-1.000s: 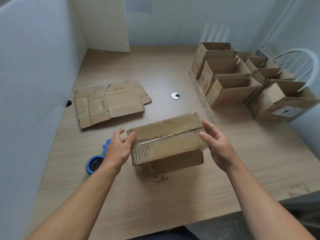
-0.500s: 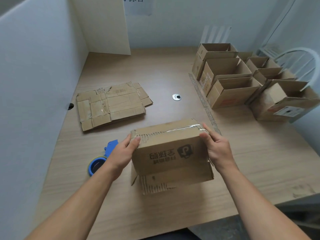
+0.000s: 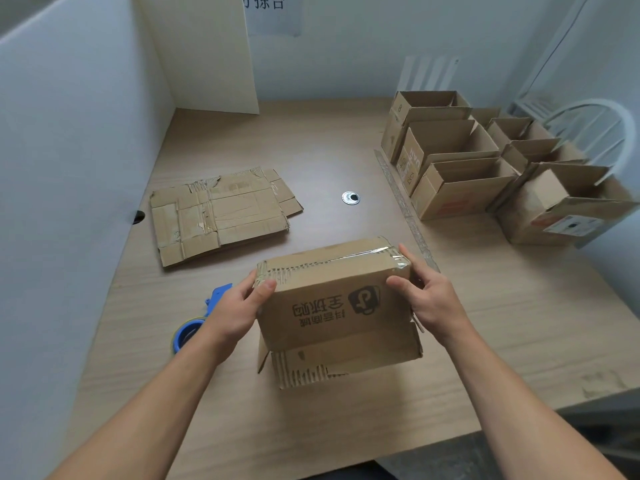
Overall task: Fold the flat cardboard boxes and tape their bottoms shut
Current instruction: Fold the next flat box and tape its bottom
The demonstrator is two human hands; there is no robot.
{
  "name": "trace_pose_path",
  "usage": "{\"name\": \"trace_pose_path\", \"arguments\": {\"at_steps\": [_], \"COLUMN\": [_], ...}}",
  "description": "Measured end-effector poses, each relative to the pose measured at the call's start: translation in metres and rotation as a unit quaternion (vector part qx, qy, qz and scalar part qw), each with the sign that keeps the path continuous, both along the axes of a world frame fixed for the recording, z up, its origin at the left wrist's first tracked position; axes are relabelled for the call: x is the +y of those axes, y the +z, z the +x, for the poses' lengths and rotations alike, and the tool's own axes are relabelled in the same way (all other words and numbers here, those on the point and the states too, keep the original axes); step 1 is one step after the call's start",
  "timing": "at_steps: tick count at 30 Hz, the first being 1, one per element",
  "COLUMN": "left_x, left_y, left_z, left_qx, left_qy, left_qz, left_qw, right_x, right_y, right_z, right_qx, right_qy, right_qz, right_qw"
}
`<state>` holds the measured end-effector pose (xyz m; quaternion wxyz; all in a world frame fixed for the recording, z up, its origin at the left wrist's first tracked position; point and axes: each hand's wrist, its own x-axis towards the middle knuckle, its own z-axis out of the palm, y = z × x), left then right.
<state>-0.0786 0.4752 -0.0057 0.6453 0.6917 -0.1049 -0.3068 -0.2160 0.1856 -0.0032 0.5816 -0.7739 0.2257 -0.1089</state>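
The person holds a cardboard box (image 3: 332,306) over the near middle of the desk (image 3: 311,140). The left hand (image 3: 239,310) grips its left end and the right hand (image 3: 429,299) grips its right end. On both hands the fingers are curled round the box's edges, with the thumbs on the near face. The box's taped seam faces up, clear tape running along it and over the right end. Loose flaps with torn, corrugated edges hang below. Whether they touch the desk cannot be told.

The near face carries dark print that sits upside down: a bag-shaped logo and two lines of Chinese characters, the larger seeming to read 全球购.

A blue tape dispenser (image 3: 194,327) lies on the desk just left of the left wrist, partly hidden by it. Farther left lies a stack of flat cardboard boxes (image 3: 221,213), patched with old tape.

A round metal grommet (image 3: 350,198) is set in the desk past the box. A long ruler-like strip (image 3: 405,209) lies along the desk to its right. Beyond the strip stand the open folded boxes (image 3: 460,188), close together. The farthest is marked "8", and the near right one bears a white label too blurred to read. A white chair (image 3: 595,133) stands behind them.

A paper sign (image 3: 273,12) on the far wall shows 拣台, cut off at the top.
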Motion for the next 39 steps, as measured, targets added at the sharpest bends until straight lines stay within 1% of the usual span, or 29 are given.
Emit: {"name": "trace_pose_path", "arguments": {"at_steps": [2, 6, 8, 12, 16, 20, 21, 23, 24, 26, 28, 29, 30, 32, 33, 34, 36, 37, 39], "left_x": [0.001, -0.001, -0.005, -0.009, -0.009, -0.006, -0.007, -0.014, -0.019, -0.03, -0.037, -0.038, -0.038, -0.036, -0.034, -0.031, -0.026, -0.024, -0.022], "left_y": [-0.002, 0.0, -0.002, -0.007, -0.006, -0.005, -0.004, 0.0, 0.001, 0.001, -0.002, -0.003, -0.003, 0.001, 0.002, 0.004, 0.007, 0.008, 0.008], "left_z": [0.001, -0.002, -0.004, -0.002, 0.003, 0.002, 0.001, -0.002, -0.003, -0.005, -0.006, -0.007, -0.007, -0.007, -0.006, -0.004, -0.002, -0.001, -0.001], "left_qx": [0.0, -0.007, -0.017, -0.059, -0.07, -0.085, -0.087, -0.104, -0.123, -0.176, -0.21, -0.216, -0.218, -0.22, -0.217, -0.208, -0.163, -0.132, -0.094], "left_qy": [-0.001, 0.012, 0.02, 0.01, 0.029, 0.026, 0.028, 0.062, 0.091, 0.127, 0.119, 0.115, 0.114, 0.115, 0.119, 0.124, 0.131, 0.128, 0.116], "left_qz": [-0.001, -0.013, -0.029, -0.021, -0.038, -0.013, -0.002, 0.021, 0.043, 0.109, 0.148, 0.154, 0.155, 0.147, 0.138, 0.12, 0.052, 0.012, -0.037], "left_qw": [1.0, 1.0, 0.999, 0.998, 0.996, 0.996, 0.996, 0.992, 0.987, 0.97, 0.959, 0.957, 0.957, 0.957, 0.959, 0.963, 0.977, 0.983, 0.988], "right_x": [0.002, 0.005, 0.005, 0.004, 0.005, 0.005, 0.004, 0.006, 0.006, 0.01, 0.015, 0.017, 0.016, 0.014, 0.013, 0.011, 0.009, 0.009, 0.009], "right_y": [0.002, 0.006, 0.007, -0.004, -0.009, 0.002, 0.004, 0.008, 0.006, 0.0, -0.004, -0.004, -0.004, -0.002, 0.0, 0.001, 0.009, 0.015, 0.021], "right_z": [-0.001, 0.001, 0.002, 0.007, 0.005, 0.01, 0.012, 0.016, 0.018, 0.02, 0.019, 0.018, 0.016, 0.012, 0.01, 0.009, 0.009, 0.01, 0.011], "right_qx": [-0.004, -0.023, -0.041, -0.068, -0.074, -0.111, -0.104, -0.064, -0.034, 0.035, 0.078, 0.075, 0.054, 0.033, 0.028, 0.015, -0.01, -0.013, 0.003], "right_qy": [-0.015, -0.047, -0.049, -0.085, -0.069, -0.099, -0.114, -0.125, -0.117, -0.085, -0.095, -0.113, -0.122, -0.112, -0.101, -0.095, -0.111, -0.121, -0.139], "right_qz": [0.028, 0.035, 0.071, 0.15, 0.172, 0.229, 0.241, 0.22, 0.189, 0.087, -0.006, -0.03, -0.044, -0.067, -0.059, -0.019, 0.128, 0.181, 0.213], "right_qw": [0.999, 0.998, 0.995, 0.983, 0.98, 0.962, 0.958, 0.965, 0.974, 0.992, 0.992, 0.99, 0.99, 0.991, 0.993, 0.995, 0.985, 0.976, 0.967]}}
